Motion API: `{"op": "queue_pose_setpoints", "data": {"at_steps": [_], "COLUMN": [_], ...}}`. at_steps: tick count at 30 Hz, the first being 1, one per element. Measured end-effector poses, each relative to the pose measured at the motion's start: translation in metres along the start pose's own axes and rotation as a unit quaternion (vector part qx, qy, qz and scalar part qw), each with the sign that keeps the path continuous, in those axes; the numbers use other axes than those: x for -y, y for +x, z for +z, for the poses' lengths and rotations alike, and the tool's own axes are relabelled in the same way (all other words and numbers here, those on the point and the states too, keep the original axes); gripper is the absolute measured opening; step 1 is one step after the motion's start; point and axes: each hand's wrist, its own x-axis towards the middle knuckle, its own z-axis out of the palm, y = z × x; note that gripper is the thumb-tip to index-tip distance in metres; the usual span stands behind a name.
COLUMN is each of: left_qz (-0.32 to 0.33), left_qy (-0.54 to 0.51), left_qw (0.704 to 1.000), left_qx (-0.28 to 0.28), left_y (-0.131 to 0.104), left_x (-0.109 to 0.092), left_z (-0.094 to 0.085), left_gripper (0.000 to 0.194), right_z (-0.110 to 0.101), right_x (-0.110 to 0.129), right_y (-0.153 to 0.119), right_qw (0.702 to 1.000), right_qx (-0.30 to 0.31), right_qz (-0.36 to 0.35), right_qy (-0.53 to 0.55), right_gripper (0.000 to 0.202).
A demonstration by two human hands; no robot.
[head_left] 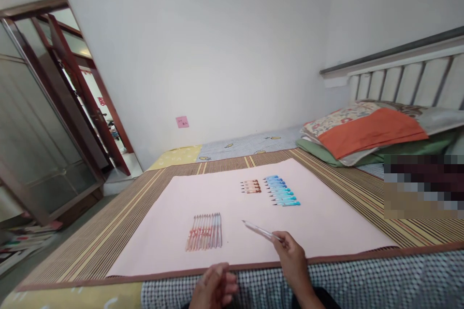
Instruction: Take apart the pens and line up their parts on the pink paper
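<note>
My right hand [291, 254] pinches a slim, pale, clear-looking pen [260, 230] by one end, with its tip pointing left above a pale pink sheet [159, 236]. My left hand [214, 286] is at the sheet's near edge, fingers loosely bent and apart, with nothing visible in it. Just beyond that hand lies a neat row of pens [205, 232] with clear and reddish barrels, tips facing away from me. Farther back are a short stack of brown pens [251, 186] and a longer stack of blue and turquoise pens [282, 191], tips to the left.
Beneath the sheet is a striped mat [90, 231] on a bed. Pillows [369, 130] lie at the right by a white headboard [409, 79]. A pink note [182, 122] is on the wall. To the left is an open door [90, 101].
</note>
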Motion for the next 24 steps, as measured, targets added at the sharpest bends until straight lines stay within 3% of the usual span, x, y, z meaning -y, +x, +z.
{"op": "queue_pose_setpoints", "data": {"at_steps": [2, 5, 11, 16, 20, 24], "left_qz": [0.016, 0.051, 0.128, 0.182, 0.191, 0.172], "left_qy": [-0.006, -0.018, -0.039, -0.046, -0.047, -0.036], "left_qw": [1.000, 0.998, 0.988, 0.978, 0.974, 0.978], "left_qx": [0.026, 0.010, 0.076, 0.096, 0.113, 0.113], "left_y": [0.012, 0.032, 0.074, 0.110, 0.132, 0.144], "left_x": [-0.017, -0.038, -0.072, -0.085, -0.072, -0.053], "left_z": [0.019, 0.050, 0.099, 0.113, 0.114, 0.111], "left_gripper": [0.057, 0.063, 0.059, 0.043, 0.039, 0.036], "right_z": [-0.003, -0.005, 0.006, 0.031, 0.058, 0.076], "right_x": [0.007, 0.026, 0.079, 0.091, 0.074, 0.056], "right_y": [0.003, 0.012, 0.053, 0.085, 0.087, 0.080], "right_qw": [0.998, 0.992, 0.978, 0.961, 0.932, 0.922], "right_qx": [0.004, 0.031, 0.132, 0.124, 0.130, 0.130], "right_qz": [0.029, 0.059, 0.035, 0.055, 0.122, 0.155], "right_qy": [0.048, 0.111, 0.154, 0.241, 0.316, 0.331], "right_gripper": [0.041, 0.037, 0.032, 0.034, 0.039, 0.042]}}
